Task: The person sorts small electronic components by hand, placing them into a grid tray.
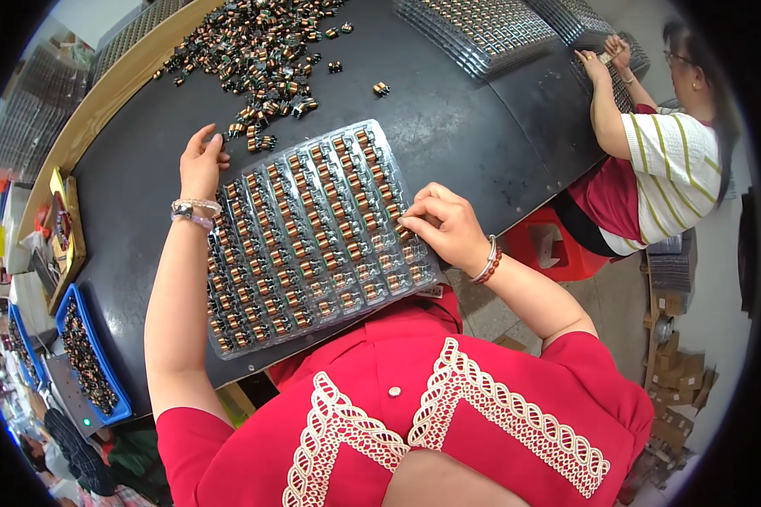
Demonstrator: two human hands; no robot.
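Note:
A clear plastic tray (382,135) lies tilted in front of me on top of a stack, with rows of small copper-wound coils in its pockets. The pockets at its near right corner hold no coils. At the tray's right edge, my right hand (450,230) pinches a small copper coil (404,231) between thumb and fingertips, over a pocket. My left hand (201,166) is beside the tray's far left corner, its fingers apart and slightly bent, with nothing visible in them. Just beyond it spreads a loose heap of coils (262,63) on the dark table.
More filled trays (490,34) are stacked at the far right. A co-worker (672,160) handles trays at the table's right end, near a red stool (558,245). Blue bins (93,355) of small parts stand at the left. A wooden rim (84,118) borders the table (127,228).

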